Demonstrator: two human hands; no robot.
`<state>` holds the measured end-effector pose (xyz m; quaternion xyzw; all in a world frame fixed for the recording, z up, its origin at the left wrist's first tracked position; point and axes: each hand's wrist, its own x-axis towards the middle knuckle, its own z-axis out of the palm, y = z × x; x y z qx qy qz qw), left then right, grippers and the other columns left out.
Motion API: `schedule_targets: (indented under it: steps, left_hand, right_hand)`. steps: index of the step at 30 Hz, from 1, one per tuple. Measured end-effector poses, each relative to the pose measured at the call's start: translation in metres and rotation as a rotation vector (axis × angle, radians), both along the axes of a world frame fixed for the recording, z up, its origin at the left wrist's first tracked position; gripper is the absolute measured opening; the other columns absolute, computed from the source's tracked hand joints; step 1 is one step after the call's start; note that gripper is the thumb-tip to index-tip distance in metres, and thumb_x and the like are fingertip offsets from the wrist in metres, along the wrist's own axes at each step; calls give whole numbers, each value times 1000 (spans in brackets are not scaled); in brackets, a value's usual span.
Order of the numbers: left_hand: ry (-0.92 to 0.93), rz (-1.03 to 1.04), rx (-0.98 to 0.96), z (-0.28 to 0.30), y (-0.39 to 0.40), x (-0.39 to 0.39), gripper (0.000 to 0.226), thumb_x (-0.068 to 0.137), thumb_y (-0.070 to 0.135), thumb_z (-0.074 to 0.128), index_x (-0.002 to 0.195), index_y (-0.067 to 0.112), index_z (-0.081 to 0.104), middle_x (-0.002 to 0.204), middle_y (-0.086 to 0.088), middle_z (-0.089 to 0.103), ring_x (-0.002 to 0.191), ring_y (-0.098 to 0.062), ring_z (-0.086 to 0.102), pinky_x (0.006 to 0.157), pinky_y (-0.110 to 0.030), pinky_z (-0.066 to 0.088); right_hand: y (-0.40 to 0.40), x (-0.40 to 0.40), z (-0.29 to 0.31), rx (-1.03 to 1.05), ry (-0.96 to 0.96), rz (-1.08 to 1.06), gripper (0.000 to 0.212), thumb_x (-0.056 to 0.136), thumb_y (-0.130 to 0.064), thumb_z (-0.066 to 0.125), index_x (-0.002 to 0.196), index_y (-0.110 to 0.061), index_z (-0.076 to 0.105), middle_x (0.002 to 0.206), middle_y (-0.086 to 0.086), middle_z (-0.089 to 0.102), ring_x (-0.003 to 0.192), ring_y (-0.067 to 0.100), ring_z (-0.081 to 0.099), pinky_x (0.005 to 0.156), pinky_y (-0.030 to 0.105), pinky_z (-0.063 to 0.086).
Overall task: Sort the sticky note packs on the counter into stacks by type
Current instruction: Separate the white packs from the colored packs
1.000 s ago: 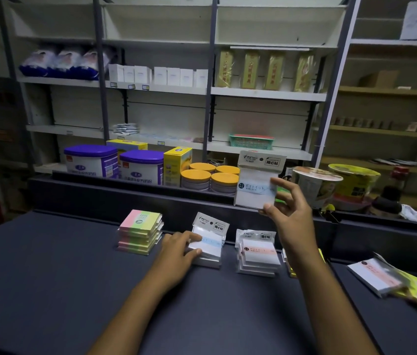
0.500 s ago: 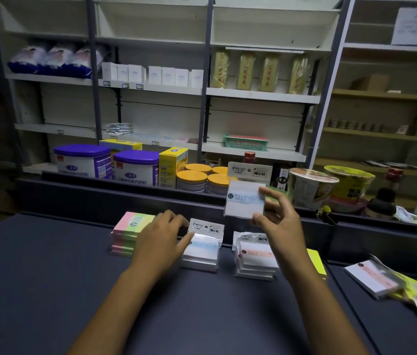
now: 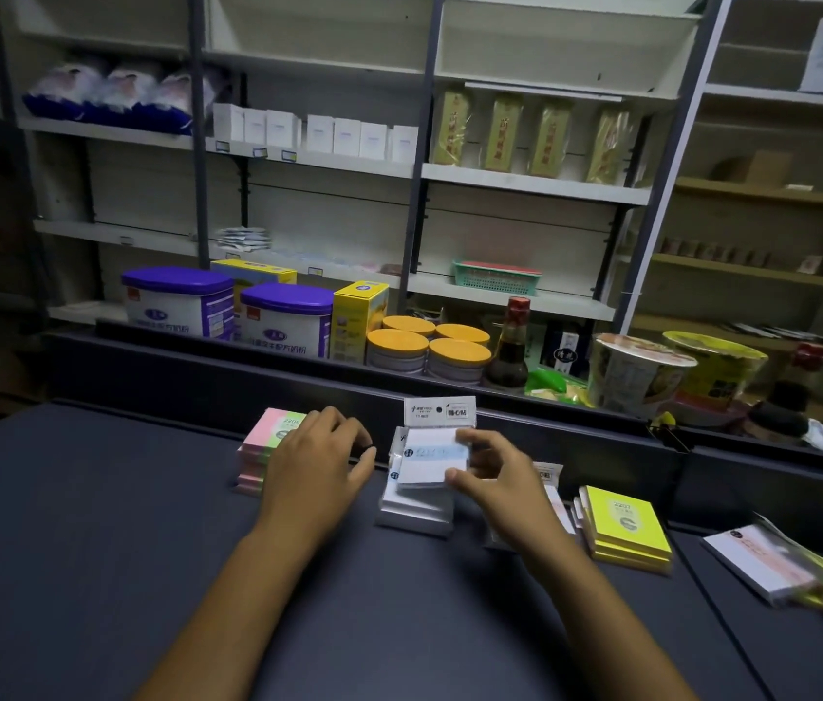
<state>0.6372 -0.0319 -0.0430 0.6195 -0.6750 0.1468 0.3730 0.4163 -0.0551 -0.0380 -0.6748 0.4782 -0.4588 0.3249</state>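
Step in hand, by judgement: setting a blue-banded sticky note pack [image 3: 430, 455] onto the stack of like packs [image 3: 414, 508] at the centre of the frame.

Right hand [image 3: 493, 478] pinches the pack at its right edge, thumb below and fingers above; the pack sits on or just over the stack, tilted slightly, its printed header card toward the back ledge. Whether it already bears on the stack cannot be told.

Left hand [image 3: 316, 460] holds nothing; fingers are loosely bent, resting over the pink and green pad stack [image 3: 265, 447] left of centre, just beside the blue stack.

Recommendation: square the pack's edges with those beneath, header cards aligned, and steady the stack's left side before letting go.

Yellow pad stack [image 3: 624, 531] stands right of centre. Unsorted packs [image 3: 763, 566] lie at the right edge on the dark counter [image 3: 96, 548].
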Motion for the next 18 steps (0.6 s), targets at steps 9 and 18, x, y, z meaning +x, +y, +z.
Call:
schedule_targets:
  steps: [9,18]
  left_hand:
    - [19,12,25,0,2,1,6,89,32,63,91,26,65,94,9,56,89,-11,53,71,-22,39]
    - [23,6,54,0,1,1,8,91,34,61,94,28,64,97,9,56,91,-9,52,72,-22,42]
  right_hand:
    - [1,7,-8,-126,332,-58,36,89,-27,70,124,-24,65,97,-6,62,97,5,58,80,8,42]
    - [-3,5,-22,-170,674,-86,45,97,-48,50,139,-31,52,113,-7,44,118,12,37,98,25,36]
